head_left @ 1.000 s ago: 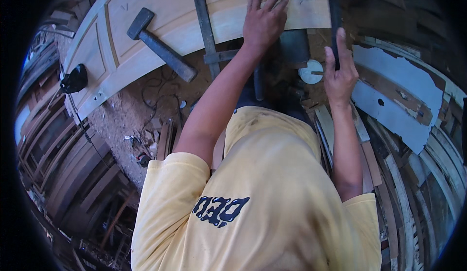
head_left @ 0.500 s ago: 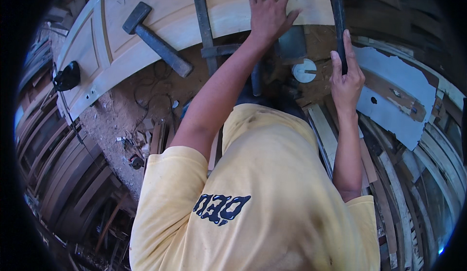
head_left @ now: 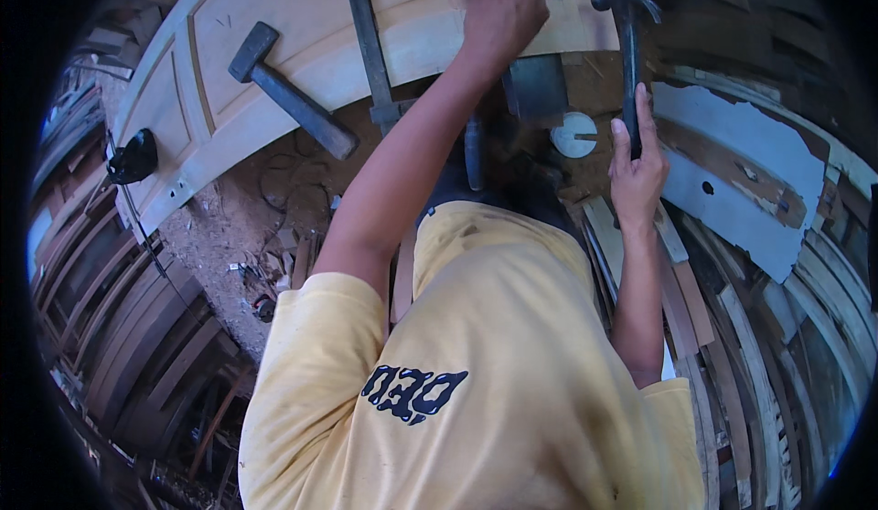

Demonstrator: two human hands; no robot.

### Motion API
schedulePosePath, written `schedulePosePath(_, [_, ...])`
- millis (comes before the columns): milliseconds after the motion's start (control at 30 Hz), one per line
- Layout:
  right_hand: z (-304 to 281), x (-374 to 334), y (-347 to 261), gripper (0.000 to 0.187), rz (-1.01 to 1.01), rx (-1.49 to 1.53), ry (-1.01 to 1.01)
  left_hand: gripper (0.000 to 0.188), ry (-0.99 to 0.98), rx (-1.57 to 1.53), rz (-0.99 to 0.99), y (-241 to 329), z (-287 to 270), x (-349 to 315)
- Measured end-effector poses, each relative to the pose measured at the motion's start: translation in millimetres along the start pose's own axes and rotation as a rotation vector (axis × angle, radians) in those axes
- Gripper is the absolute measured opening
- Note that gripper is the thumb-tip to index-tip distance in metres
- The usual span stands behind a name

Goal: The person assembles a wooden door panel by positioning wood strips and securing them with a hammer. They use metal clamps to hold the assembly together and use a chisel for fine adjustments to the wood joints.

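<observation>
My right hand point(head_left: 637, 170) grips the dark handle of a claw hammer point(head_left: 629, 57), its head upward and its forefinger stretched along the handle. The hammer head is beside the right end of a pale wooden panelled door point(head_left: 302, 30). My left hand point(head_left: 505, 14) rests on the door near that end, its fingers curled in; what they hold, if anything, is hidden. A heavy mallet point(head_left: 293, 94) lies across the door to the left, its handle jutting over the near edge. A dark metal bar clamp point(head_left: 368, 39) crosses the door between the mallet and my left arm.
A white round lid-like disc point(head_left: 574, 135) lies below the door, near a dark block point(head_left: 537, 87). A black bag-like item point(head_left: 133, 157) hangs at the door's left end. A torn white sheet point(head_left: 732, 171) lies at right. Stacked boards point(head_left: 137, 327) flank both sides.
My left hand's spread fingers have curled in. The hammer, blurred and partly out of view before, has come down and its whole head shows. The view has shifted slightly.
</observation>
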State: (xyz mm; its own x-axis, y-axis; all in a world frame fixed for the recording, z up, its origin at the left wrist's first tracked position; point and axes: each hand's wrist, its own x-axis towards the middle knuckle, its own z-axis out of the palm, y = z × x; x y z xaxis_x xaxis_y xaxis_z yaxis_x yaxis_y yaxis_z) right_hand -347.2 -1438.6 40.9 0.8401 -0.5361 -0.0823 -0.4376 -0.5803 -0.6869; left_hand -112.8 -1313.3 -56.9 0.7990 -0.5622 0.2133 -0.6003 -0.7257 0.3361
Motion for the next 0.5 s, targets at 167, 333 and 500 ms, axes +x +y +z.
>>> schedulePosePath(167, [2.2, -2.2, 4.5, 0.052, -0.106, 0.027, 0.038, 0.024, 0.105, 0.132, 0.296, -6.9, 0.9, -47.2])
schedulePosePath(333, [7.6, 1.6, 2.7, 0.052, -0.08, 0.018, -0.01, 0.022, 0.062, 0.063, 0.321, -7.4, -8.9, -41.2])
schedulePosePath(500, [13.9, 7.3, -0.5, 0.052, -0.109, -0.017, -0.057, 0.023, 0.03, 0.11, 0.311, -14.8, -8.7, -44.2])
